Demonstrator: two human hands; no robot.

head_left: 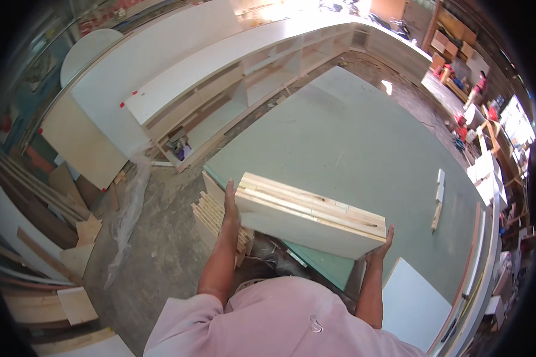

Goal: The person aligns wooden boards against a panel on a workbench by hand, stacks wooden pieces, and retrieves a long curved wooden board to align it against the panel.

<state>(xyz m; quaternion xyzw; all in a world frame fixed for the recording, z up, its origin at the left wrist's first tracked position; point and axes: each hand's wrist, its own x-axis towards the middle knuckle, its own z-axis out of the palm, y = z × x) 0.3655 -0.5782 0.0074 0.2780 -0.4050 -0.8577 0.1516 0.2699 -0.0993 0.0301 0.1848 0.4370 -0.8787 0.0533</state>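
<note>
I hold a stack of pale plywood boards (309, 217) in front of my chest, edges up, above the near corner of a large green table (351, 137). My left hand (230, 211) presses flat against the stack's left end. My right hand (382, 247) grips its right end from below. Just under the left end, a second pile of similar wooden boards (211, 217) leans beside the table's corner.
A long white shelving unit (220, 89) lies across the floor beyond the table. Offcuts and panels (41, 238) are heaped at left. Small white strips (439, 196) lie on the table's right side. A white panel (414, 303) leans at lower right; cluttered shelves (488, 119) stand far right.
</note>
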